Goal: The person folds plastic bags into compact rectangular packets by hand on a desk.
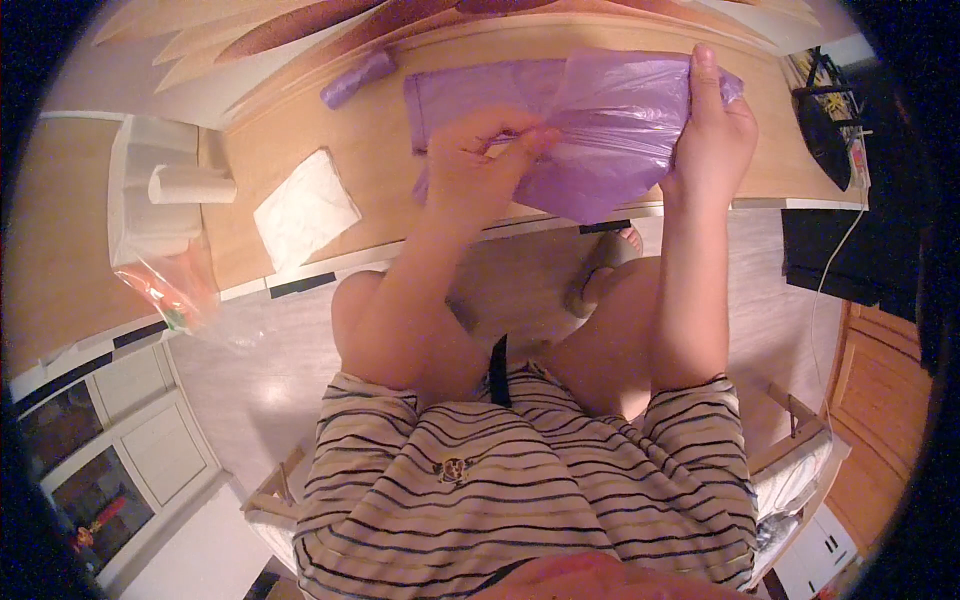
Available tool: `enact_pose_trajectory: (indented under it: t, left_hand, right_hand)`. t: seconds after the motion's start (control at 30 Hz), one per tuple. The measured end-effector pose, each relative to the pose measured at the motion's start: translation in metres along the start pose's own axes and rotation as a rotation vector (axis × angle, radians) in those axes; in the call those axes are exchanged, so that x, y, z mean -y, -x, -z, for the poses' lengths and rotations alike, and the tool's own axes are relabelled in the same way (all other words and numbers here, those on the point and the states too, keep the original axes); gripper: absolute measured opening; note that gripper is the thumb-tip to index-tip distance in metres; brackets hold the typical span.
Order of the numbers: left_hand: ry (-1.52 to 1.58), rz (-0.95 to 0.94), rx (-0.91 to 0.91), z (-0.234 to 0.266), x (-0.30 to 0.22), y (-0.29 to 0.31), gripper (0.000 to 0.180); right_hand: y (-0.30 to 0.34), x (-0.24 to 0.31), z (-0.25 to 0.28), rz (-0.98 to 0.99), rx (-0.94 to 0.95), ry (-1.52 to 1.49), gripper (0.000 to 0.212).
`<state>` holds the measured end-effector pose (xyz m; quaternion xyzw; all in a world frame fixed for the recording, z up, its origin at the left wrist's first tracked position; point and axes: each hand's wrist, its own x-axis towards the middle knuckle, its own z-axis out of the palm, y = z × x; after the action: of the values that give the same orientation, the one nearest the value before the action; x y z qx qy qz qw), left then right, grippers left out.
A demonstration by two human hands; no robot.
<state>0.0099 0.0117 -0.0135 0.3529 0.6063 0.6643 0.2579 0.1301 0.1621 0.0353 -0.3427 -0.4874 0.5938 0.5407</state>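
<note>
A thin purple plastic bag point(610, 150) is stretched over the wooden desk, its near corner hanging at the desk's front edge. My left hand point(485, 150) is closed in a pinch at the bag's left-middle part, thumb and forefinger together. On the right side, my right hand point(712, 145) grips the bag's edge with the thumb pointing up and away. A bunched bit of purple film sticks out past that hand's fingers. Behind and left of the bag lies a small purple roll point(360, 78), apparently of the same film.
A folded white paper sheet point(307, 210) lies on the desk point(275, 130) to the left. Farther left are a white paper roll point(190, 185) and a clear bag with orange contents point(165, 285). A black object point(825, 130) stands at the desk's right end, with a cable point(835, 245) hanging nearby.
</note>
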Motion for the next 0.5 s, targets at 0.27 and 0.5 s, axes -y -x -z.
enact_pose_trajectory:
  t: [0.27,0.5]
  left_hand:
    - [0.191,-0.166,-0.133,0.023,-0.019,-0.015,0.013]
    - [-0.274,-0.064,-0.056,-0.018,-0.015,0.002,0.013]
  right_hand:
    - [-0.002,0.005,0.005,0.006,-0.07,0.098,0.027]
    - [0.01,-0.004,-0.009,-0.057,0.027,0.06,0.026]
